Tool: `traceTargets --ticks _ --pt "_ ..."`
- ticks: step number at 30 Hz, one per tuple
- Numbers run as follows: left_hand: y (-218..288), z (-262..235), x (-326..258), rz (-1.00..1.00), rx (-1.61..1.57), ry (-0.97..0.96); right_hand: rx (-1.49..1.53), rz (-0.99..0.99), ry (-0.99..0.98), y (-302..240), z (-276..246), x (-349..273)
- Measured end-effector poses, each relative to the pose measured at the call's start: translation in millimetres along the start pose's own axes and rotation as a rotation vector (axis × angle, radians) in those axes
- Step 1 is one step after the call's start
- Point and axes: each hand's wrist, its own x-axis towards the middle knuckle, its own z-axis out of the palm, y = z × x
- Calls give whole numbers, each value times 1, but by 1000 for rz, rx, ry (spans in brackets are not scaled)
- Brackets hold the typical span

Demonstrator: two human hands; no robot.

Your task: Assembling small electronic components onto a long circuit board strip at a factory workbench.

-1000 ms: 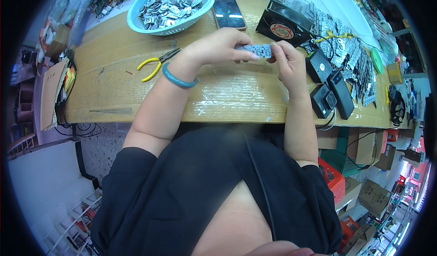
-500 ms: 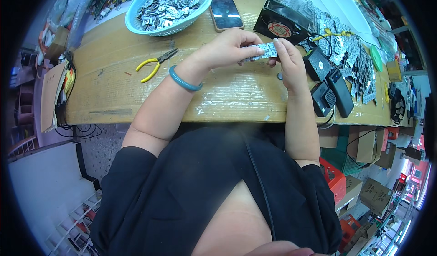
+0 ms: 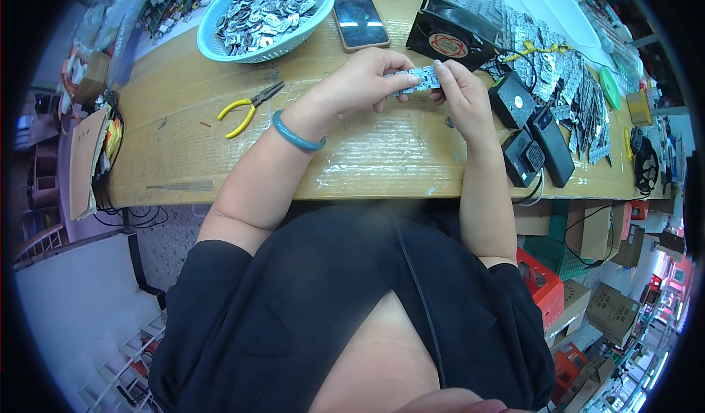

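**Both hands on a small strip above a crowded table**

Wooden and pale, the table [image 3: 183, 156] runs across the upper half of the view, its top partly covered with clear tape that shines under the light. Near its middle the left hand [image 3: 360, 82] and the right hand [image 3: 463, 97] meet over a small silvery strip [image 3: 415, 78] of metal parts, held just above the tabletop. The left fingers [image 3: 393, 64] are curled shut around the strip's left end, thumb beneath and fingertips on top. The right fingers [image 3: 446, 71] pinch its right end, closed on it as well. A teal bangle [image 3: 297, 135] sits on the left wrist.

Left of the hands, a pair of yellow-handled pliers [image 3: 248, 108] lies flat on the table, well apart from the strip. Behind the pliers, at the far edge, stands a light blue plastic basket [image 3: 308, 27] filled with small grey metal pieces. Just right of the basket lies a dark phone [image 3: 360, 18], screen up. Further right is a black square fan [image 3: 448, 37], and beyond it a spread of more silvery strips [image 3: 558, 82] covers the right part of the table. Three black boxes [image 3: 532, 134] sit near the right hand, between it and that spread.

At the table's left end a piece of brown cardboard [image 3: 81, 163] leans against the side. Below the table edge on the right, cardboard cartons [image 3: 609, 310] and a red crate [image 3: 536, 284] stand on the floor.
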Motion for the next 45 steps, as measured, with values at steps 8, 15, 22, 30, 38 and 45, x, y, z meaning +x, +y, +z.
traceTargets --ticks 8,15,22,30,38,45 --pt "3 8 2 223 -186 24 609 171 -27 5 0 0" --pt "-6 12 8 452 376 318 426 169 123 4 1 2" --pt "-4 14 9 614 658 470 319 129 164 4 4 1" --pt "2 17 4 561 811 521 315 113 210 5 5 1" --pt "3 20 2 580 813 531 315 96 226 2 6 1" --pt "2 24 2 548 793 603 299 57 198 4 6 2"
